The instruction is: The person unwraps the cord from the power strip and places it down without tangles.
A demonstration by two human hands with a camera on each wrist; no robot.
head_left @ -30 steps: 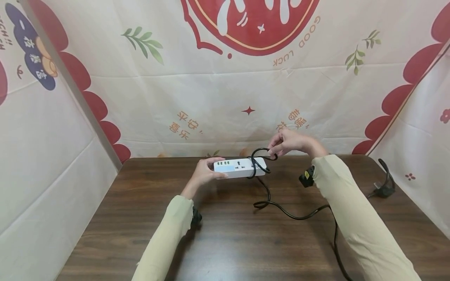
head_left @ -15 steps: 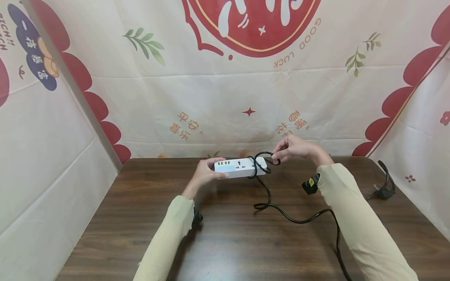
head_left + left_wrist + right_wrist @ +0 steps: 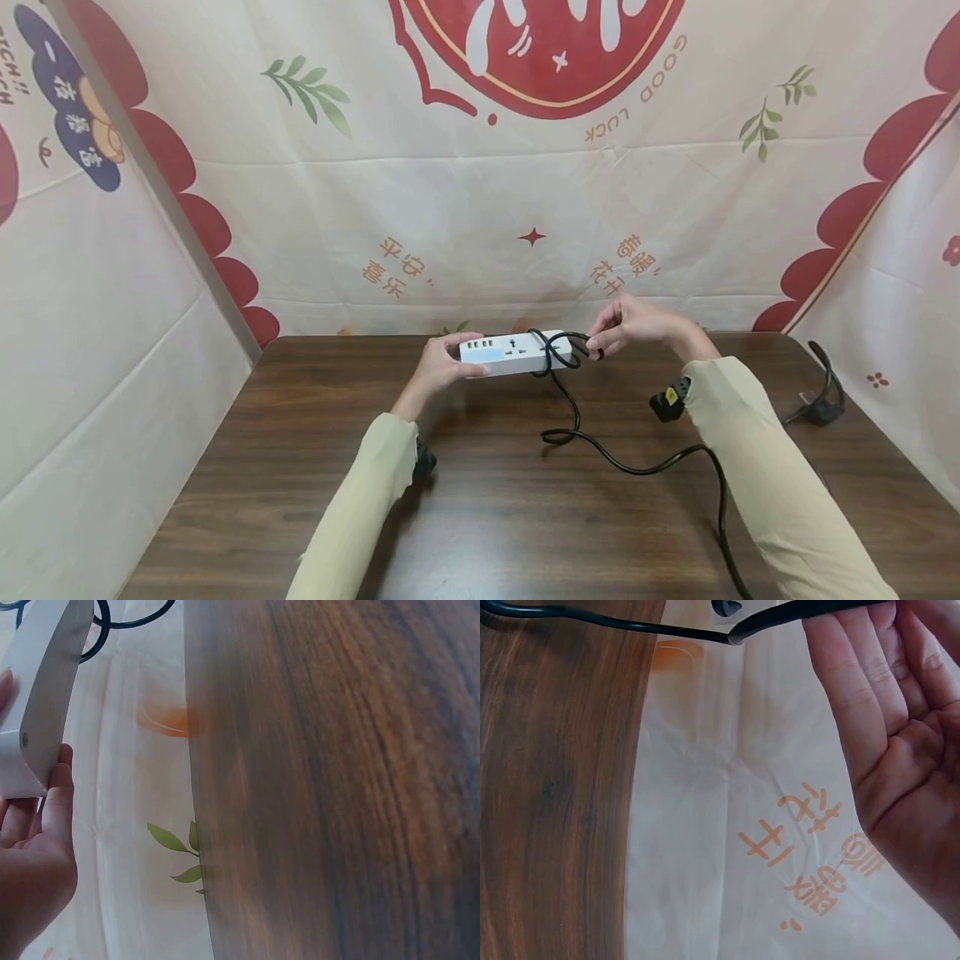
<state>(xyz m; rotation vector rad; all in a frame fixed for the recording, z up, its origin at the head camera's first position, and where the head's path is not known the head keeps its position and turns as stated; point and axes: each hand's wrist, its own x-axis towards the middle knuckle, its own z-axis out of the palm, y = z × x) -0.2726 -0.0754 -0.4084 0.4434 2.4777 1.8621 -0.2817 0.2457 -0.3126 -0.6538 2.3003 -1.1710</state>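
Observation:
A white power strip with sockets and several USB ports is held near the table's back edge. My left hand grips its left end, thumb on the front side and fingers behind; the left wrist view shows the strip's end between them. A black power cord loops around the strip's right part. With thumb and fingertips my right hand pinches the cord just off the strip's right end. In the right wrist view the cord runs along the fingertips at the top.
From the strip the cord trails in bends over the brown wooden table, passing under the right forearm. Its black plug lies at the table's right side. Printed cloth stands behind the table and at both sides.
My right hand has moved a little right and down with the cord. The loop by the strip's right end now lies lower and tighter. The left hand keeps its grip on the strip.

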